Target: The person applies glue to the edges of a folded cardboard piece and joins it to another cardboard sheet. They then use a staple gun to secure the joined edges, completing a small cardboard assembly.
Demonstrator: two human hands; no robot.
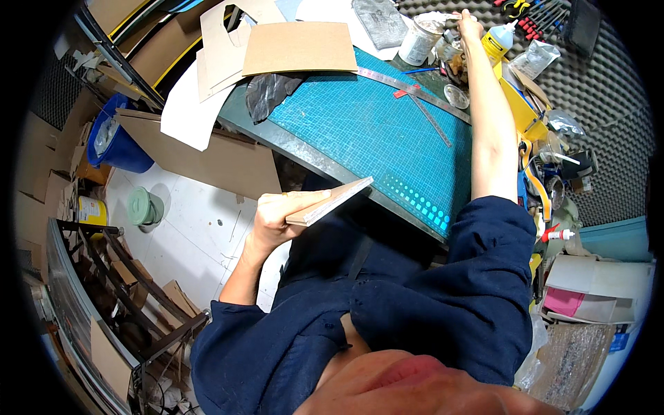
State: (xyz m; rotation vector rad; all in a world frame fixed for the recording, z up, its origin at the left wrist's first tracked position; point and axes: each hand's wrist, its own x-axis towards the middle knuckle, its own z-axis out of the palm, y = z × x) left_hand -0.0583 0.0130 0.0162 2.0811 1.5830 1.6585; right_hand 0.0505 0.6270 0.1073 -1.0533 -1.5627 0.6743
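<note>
My left hand is closed round a flat piece of brown board, held tilted in front of the table's near edge. The board's long edge looks pale and rough. My right arm stretches across to the far right of the table. There my right hand has its fingers pinched together beside an open white tub with whitish smears at its rim. A thin pale thing reaches from the tub's top to the fingers; its kind is too small to tell. A bottle with a yellow label stands close to that wrist.
A teal cutting mat covers the table, with a metal ruler and a red-headed square on it. Brown board sheets lie at the far left. On the floor stand a blue bin and a green bucket.
</note>
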